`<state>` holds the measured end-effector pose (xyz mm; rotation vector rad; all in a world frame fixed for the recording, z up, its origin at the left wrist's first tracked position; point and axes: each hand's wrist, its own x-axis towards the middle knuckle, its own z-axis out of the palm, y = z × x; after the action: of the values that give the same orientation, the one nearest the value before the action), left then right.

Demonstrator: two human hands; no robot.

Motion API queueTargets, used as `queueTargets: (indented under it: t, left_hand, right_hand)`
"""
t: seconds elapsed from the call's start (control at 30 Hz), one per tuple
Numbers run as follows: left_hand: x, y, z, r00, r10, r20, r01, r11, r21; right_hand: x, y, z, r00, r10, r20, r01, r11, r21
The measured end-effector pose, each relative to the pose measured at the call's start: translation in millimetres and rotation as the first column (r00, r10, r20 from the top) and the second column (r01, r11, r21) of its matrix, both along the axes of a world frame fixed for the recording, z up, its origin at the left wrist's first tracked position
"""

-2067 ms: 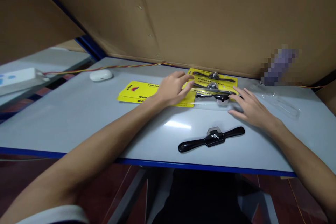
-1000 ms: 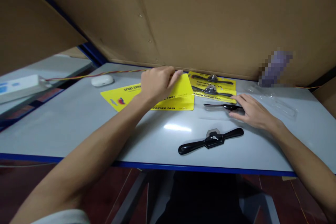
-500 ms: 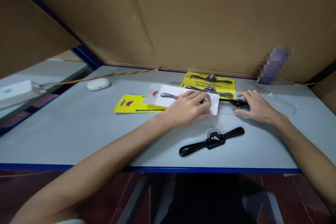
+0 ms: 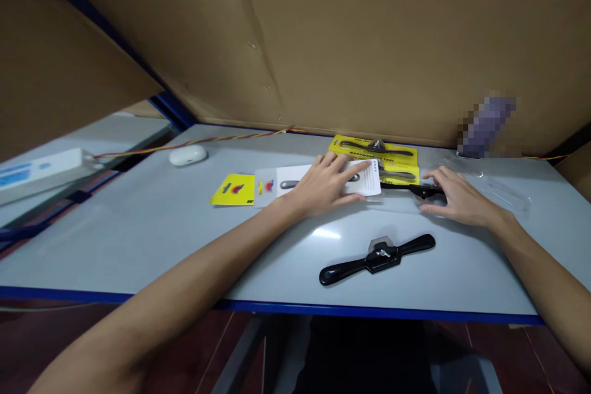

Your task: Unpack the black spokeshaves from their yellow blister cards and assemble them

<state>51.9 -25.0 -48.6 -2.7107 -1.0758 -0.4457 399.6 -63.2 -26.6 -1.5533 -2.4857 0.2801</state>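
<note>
My left hand [image 4: 327, 183] lies flat with its fingers spread on a white printed card [image 4: 289, 173], which has a picture of a tool. Under that card shows the end of a yellow card [image 4: 234, 189]. A black spokeshave [image 4: 421, 192] lies to the right, partly in clear plastic. Around its right end curls my right hand [image 4: 459, 196], thumb on the near side and fingers on the far side; its far handle end is hidden in the palm. Nearer the front edge rests another black spokeshave [image 4: 381, 258] with a metal blade and wing nut, touched by neither hand.
Two yellow cards with packed spokeshaves [image 4: 376, 146] lie at the back by the cardboard wall [image 4: 351, 43]. Clear plastic packaging [image 4: 505, 194] is at the right. A white earphone case [image 4: 187, 155], a red-yellow cable [image 4: 221, 138] and a white power strip [image 4: 46, 172] are at left.
My left hand has flattened and spread on the white card, which has come down over more of the yellow card beneath. My right hand stays at the spokeshave. The view has shifted slightly.
</note>
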Motion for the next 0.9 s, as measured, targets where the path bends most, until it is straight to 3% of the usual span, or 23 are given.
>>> queueTargets:
  t: [0.13, 0.3, 0.43, 0.67, 0.8, 0.9]
  left_hand:
    - [-1, 2, 3.3, 0.998, 0.068, -0.016, -0.068, 0.998, -0.002]
    - [-6, 1, 11.3, 1.000, 0.012, -0.027, -0.015, 0.990, -0.139]
    - [-9, -4, 22.4, 0.998, -0.042, -0.042, 0.027, 0.948, -0.318]
    - [-10, -7, 32.7, 0.999, -0.005, -0.044, -0.018, 0.861, -0.507]
    - [-14, -8, 39.8, 0.998, -0.005, -0.068, -0.036, 0.816, -0.577]
    - [-17, -8, 43.6, 0.997, 0.014, -0.077, -0.054, 0.830, -0.555]
  right_hand:
    - [3, 2, -2.5, 1.000, 0.000, -0.016, 0.000, 1.000, -0.011]
    - [5, 5, -3.9, 1.000, 0.000, -0.013, 0.000, 1.000, -0.002]
    - [5, 5, -2.9, 1.000, 0.007, -0.010, -0.007, 1.000, -0.001]
    - [2, 3, 0.6, 1.000, 0.019, -0.022, -0.019, 1.000, -0.019]
    - [2, 3, -0.2, 0.999, 0.021, -0.044, -0.022, 0.999, -0.028]
    - [3, 4, -1.0, 0.998, 0.018, -0.065, -0.021, 0.999, -0.036]
